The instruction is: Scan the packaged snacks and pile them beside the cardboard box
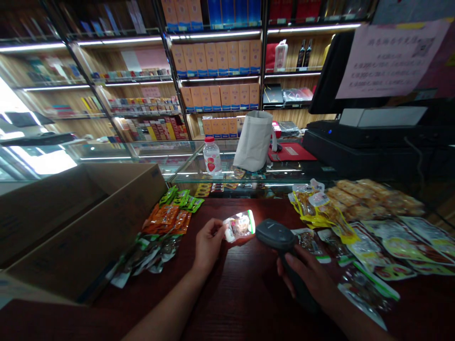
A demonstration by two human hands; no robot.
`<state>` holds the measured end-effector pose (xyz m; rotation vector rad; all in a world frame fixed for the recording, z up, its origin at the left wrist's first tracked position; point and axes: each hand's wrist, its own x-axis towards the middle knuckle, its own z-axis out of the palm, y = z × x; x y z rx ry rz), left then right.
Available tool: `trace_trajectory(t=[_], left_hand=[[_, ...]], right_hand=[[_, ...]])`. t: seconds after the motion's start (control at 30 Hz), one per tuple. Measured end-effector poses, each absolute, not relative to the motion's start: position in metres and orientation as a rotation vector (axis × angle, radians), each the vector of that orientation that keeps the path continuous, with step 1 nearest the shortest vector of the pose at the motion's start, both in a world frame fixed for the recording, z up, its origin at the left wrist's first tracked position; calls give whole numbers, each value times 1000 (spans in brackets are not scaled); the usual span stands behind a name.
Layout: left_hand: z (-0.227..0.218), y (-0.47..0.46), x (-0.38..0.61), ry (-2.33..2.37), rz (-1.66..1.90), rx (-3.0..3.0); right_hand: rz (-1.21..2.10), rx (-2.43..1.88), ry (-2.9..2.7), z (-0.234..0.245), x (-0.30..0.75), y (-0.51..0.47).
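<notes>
The small packet (240, 226) is catching a bright patch of light above the table, pinched in the left hand. Filling the far wall, wood-backed shelves (213, 36) with glowing strips are carrying rows of upright boxes. The table (241, 296) is showing a dark reddish, smooth, faintly grained surface, and a glass case (192, 166) is gleaming just beyond it. To the left, a deep, open-topped cardboard box (88, 232) is standing with plain, matt brown walls. A flat black monitor (327, 71) is rising at the right, with a pink paper sheet (386, 61) covering much of it. On the glass, a creased white bag (253, 142) is standing near a clear, red-capped bottle (212, 158).

At the table's right, lumpy light-brown packs (373, 199) are lying heaped behind flat, shiny pouches (394, 246); at the left, crinkled orange packets (165, 218) are lying beside glossy green packets (194, 203). The right hand (309, 270) is wrapping its fingers around the handle of a dark, rounded scanner (275, 234), whose head is pointing at the packet. The left hand (209, 241) is pinching the packet's near left edge between thumb and fingers, so the clear, green-edged plastic is sitting between the two hands, just beside the scanner's head.
</notes>
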<state>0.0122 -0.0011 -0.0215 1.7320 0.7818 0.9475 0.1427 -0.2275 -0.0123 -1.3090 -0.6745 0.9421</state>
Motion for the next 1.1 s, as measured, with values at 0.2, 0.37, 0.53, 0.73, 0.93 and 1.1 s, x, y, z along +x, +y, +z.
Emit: trace_trajectory(t=[0.2,0.37,0.53,0.73,0.93,1.1], left_hand=[[-27,2,12,757,966,1767],[-31,2,10,748,1015,1745],[-16,-10,-6,786,1043,1536],[9,-22,-71,884,1077,1200],[32,4,-153,1170,1397,1100],[31,21,-170,1288,1386,1153]], right_hand=[[926,-1302,-721,-17,147,-228],[1021,-1255,-724,-30,153,-228],[980,-1225,-617,-34,151,-226],[977,-1204,-604,-36,152,-225],[958,-1181,-655,-30,147,-227],[951,-1185,-722,-32,145,-229]])
